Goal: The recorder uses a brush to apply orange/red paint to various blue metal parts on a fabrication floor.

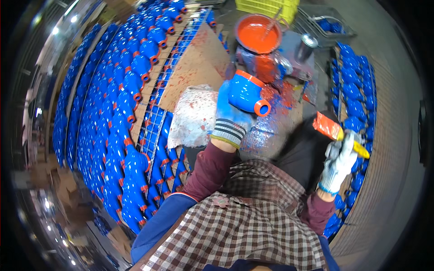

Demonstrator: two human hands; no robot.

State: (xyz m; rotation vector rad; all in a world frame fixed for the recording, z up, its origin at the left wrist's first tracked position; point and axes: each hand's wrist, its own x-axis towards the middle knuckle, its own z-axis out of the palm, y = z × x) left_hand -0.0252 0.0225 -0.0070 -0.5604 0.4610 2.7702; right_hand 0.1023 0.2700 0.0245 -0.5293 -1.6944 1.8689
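Blue fitting (pixel 244 92) sits in my left grip (pixel 229 109), which holds it from below and behind, fingers mostly hidden; its small red-rimmed port faces lower right. My right grip (pixel 341 156), well apart rightward, holds the brush (pixel 327 127), painted end angled leftward.

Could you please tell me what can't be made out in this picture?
All in the head view:
- Fingers of the left grip: mostly hidden by the blue fitting.
- The fitting's underside: turned away from the camera.
- Middle of the brush handle: covered by the right grip.
- Bottom of the bowl: hidden by orange paint.
- Yellow crate: cut off by the top edge.
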